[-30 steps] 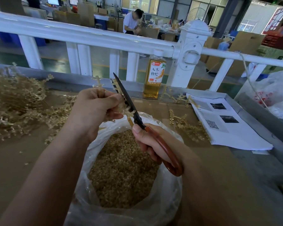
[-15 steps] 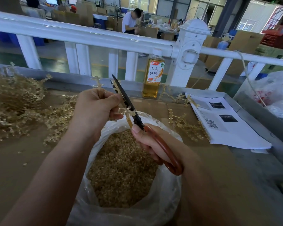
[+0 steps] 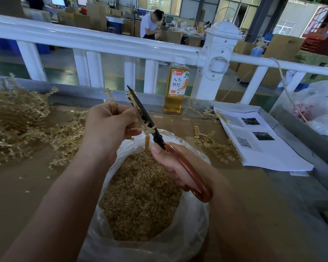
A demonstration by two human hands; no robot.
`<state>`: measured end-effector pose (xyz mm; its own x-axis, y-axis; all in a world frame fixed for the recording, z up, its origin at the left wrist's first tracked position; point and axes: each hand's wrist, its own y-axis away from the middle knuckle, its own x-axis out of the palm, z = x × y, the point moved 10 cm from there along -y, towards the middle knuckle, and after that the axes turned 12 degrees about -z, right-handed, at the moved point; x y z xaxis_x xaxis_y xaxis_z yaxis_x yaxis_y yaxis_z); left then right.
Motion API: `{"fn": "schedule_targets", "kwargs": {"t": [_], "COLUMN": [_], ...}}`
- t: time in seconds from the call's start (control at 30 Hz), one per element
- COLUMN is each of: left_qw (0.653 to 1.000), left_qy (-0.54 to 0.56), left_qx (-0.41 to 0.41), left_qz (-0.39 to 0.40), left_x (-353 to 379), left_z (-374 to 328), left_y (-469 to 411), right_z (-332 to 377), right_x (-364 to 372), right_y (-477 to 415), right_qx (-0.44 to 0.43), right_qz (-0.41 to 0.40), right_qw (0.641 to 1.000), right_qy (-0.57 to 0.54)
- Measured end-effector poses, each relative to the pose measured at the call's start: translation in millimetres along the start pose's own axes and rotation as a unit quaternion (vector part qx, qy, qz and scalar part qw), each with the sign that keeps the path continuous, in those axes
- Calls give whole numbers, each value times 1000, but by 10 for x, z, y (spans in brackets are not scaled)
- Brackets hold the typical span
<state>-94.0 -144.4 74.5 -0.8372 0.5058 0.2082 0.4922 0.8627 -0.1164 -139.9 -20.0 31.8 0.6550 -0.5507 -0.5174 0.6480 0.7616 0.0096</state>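
Scissors [image 3: 156, 137] with dark blades and reddish-brown handles sit in my right hand [image 3: 170, 163]. The fingers curl round the handles and the thumb lies along the top one, near the pivot. The blades point up and away to the left, so close together that they read as one dark line. They meet a pale amber branched plastic piece [image 3: 143, 125], which my left hand [image 3: 110, 123] pinches with curled fingers. Both hands hover above the open mouth of a clear plastic bag [image 3: 187, 233], which holds a mound of small amber cut bits [image 3: 140, 195].

Readable writing: a bottle [image 3: 176, 86] of golden drink with a white cap stands at the far edge of the worktop [image 3: 17, 186]. Its label has large Chinese characters, 人参枸杞, and the smaller print is too fine to read. To the right lies a stack of printed sheets [image 3: 263, 146] with a QR code [image 3: 243, 142] and two dark photos; the text is too small to make out.

Edges and room: a white railing [image 3: 102, 42] runs along the far side above a grey metal ledge, and a raised metal lip bounds the right. A tangled pile of uncut pieces [image 3: 11, 120] fills the left, reaching almost to my left wrist. A few loose pieces [image 3: 216, 146] lie between the bag and the sheets. Bare brown surface shows at the near left, beside my left forearm. A crumpled clear bag [image 3: 318, 110] sits beyond the right lip.
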Motion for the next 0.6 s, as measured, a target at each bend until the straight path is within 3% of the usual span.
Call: {"fn": "schedule_targets", "kwargs": {"t": [0.6], "left_qw": [994], "left_qy": [39], "left_qx": [-44], "left_qz": [87], "left_x": [134], "left_z": [47], "left_y": [71], "right_z": [77], "right_x": [-70], "right_y": [26], "right_qx": [-26], "right_qz": [-32], "right_qw": [999], "right_qy": [6]}}
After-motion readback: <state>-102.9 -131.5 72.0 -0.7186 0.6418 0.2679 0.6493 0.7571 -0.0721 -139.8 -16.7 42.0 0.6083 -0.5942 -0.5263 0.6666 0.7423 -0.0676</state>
